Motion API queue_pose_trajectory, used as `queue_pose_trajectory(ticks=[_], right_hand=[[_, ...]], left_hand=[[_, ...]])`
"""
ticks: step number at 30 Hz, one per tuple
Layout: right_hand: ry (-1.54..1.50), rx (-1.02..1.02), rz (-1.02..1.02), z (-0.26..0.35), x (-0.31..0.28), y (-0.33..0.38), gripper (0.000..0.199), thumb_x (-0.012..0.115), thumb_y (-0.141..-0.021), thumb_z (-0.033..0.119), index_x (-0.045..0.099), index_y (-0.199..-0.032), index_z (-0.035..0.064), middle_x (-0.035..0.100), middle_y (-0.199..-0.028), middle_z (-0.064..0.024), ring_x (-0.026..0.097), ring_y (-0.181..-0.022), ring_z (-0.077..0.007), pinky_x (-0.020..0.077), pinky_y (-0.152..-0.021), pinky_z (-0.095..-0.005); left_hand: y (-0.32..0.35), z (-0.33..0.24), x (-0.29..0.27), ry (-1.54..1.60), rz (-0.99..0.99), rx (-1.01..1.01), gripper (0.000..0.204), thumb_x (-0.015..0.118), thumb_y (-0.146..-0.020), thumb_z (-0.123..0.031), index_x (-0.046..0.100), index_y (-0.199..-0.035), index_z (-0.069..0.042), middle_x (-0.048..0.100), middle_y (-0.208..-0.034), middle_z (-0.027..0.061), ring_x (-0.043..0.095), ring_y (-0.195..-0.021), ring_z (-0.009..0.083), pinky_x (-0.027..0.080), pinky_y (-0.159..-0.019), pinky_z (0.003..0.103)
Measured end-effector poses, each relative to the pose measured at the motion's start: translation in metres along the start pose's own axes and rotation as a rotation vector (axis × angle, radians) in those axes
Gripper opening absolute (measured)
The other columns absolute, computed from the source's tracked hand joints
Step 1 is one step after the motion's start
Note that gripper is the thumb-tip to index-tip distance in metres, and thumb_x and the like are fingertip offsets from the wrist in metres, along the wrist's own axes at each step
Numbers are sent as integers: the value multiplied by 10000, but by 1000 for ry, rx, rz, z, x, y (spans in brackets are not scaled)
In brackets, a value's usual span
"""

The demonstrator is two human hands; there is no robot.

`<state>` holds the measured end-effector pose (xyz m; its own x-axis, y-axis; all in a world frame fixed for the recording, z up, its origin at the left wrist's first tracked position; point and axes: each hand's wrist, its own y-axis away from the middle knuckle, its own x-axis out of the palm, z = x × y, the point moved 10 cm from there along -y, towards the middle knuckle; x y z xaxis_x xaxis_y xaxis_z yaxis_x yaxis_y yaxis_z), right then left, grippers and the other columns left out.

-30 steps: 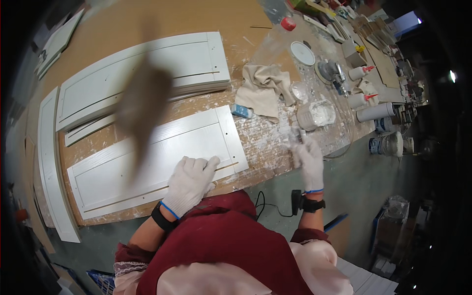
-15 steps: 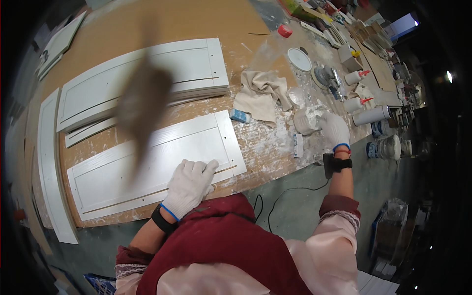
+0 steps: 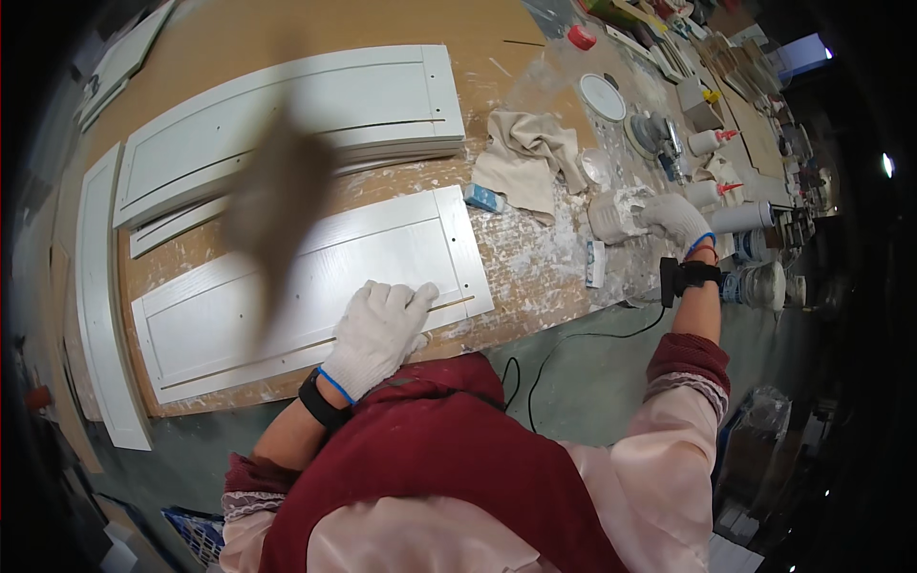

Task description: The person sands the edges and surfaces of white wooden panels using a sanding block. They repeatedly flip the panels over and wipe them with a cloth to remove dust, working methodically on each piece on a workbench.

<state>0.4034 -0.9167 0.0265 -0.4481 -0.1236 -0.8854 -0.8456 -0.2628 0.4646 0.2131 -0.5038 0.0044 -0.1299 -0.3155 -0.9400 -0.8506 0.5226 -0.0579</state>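
Along the near side of a white-spattered workbench (image 3: 540, 277), we rest our gloved left hand (image 3: 374, 329) on a white framed panel (image 3: 373, 258), close to its near edge and toward its right end. Three of the left fingers lie close together, the forefinger angling away to the right. The panel lies flat, its near edge marked by a thin brown line and its middle partly hidden from us by a dark blur (image 3: 282, 181). To the right, we reach our gloved right hand (image 3: 676, 220) to the mouth of a white-smeared tub (image 3: 609, 220); its fingers bend there, but we cannot tell whether they are apart, together or clamped on anything. Just nearer than the tub sits a small white packet (image 3: 595, 265). Left of it we see a blue-and-white container (image 3: 485, 199) near a crumpled beige cloth (image 3: 527, 158), with a round white lid (image 3: 603, 97) and a sander (image 3: 653, 138) farther off. Beyond our panel lies a stack of white panels (image 3: 382, 91); at far left stands a narrow white board (image 3: 103, 315), lengthwise beside both.
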Motion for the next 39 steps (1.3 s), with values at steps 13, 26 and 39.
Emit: queue_pose_trajectory(ticks=[13, 26, 39], right_hand=[[-1293, 297, -163, -9, 27, 79, 181, 641, -922, 209, 679, -975, 40, 607, -752, 45, 486, -562, -41, 355, -468, -208], [-1432, 218, -433, 36, 42, 94, 290, 577, -958, 131, 620, -1210, -5, 579, -763, 58, 536, -634, -24, 405, -531, -176], [38, 536, -260, 6, -18, 18, 297, 576, -785, 206, 737, -966, 34, 685, -1040, -249, 660, -1005, -410, 532, -879, -469]], left_hand=[[-1, -1, -2, -7, 12, -24, 614, 806, -714, -301, 526, -1250, -190, 580, -963, 42, 556, -933, 272, 478, -822, 414], [2, -3, 0, -62, 13, -1, 673, 812, -709, -327, 525, -1305, -201, 564, -982, 44, 542, -940, 266, 475, -825, 401], [1, -5, -4, -34, -29, 28, 624, 796, -713, -312, 540, -1259, -148, 568, -935, 54, 557, -889, 266, 466, -806, 407]])
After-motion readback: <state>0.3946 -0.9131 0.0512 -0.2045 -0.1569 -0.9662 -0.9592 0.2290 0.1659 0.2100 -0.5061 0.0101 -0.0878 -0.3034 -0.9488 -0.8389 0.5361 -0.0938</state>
